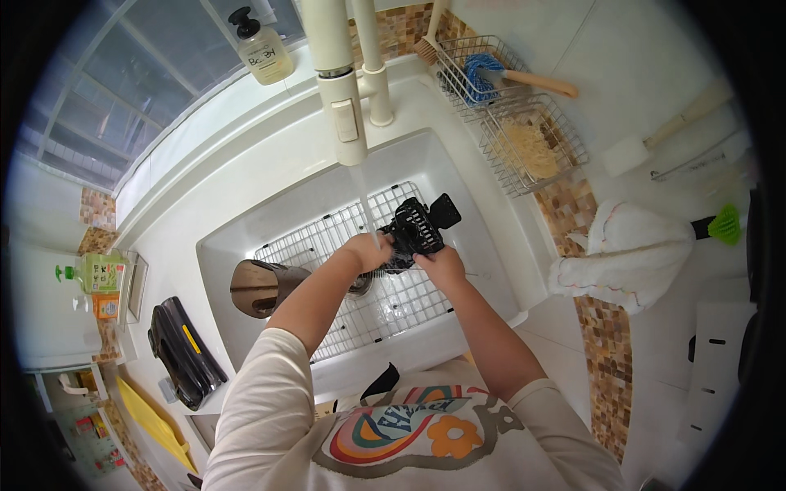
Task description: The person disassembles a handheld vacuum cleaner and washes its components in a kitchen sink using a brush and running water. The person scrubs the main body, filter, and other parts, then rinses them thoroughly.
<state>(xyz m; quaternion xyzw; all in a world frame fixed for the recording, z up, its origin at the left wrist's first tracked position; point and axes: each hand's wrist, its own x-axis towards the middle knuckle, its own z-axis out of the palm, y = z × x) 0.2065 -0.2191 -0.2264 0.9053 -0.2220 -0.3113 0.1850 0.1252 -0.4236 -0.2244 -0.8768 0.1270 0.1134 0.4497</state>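
Over the white sink (pixel 491 245), my right hand (pixel 443 267) grips the lower edge of a black slotted plastic part (pixel 424 230) with a flap at its side. My left hand (pixel 370 251) is at the part's left side, where its fingertips are partly hidden; I cannot tell whether it grips the part or something small against it. A thin stream of water (pixel 362 190) runs from the cream faucet (pixel 351 135) onto my left hand and the part. A brown, shiny open container (pixel 261 288) lies in the sink left of my left forearm.
A wire rack (pixel 393 307) covers the sink floor. Behind stands a pump bottle (pixel 265 58). Wire baskets (pixel 522 147) with a blue-headed brush (pixel 485 77) are at the back right. A white towel (pixel 638 251) hangs right. A black plastic piece (pixel 186 353) lies on the left counter.
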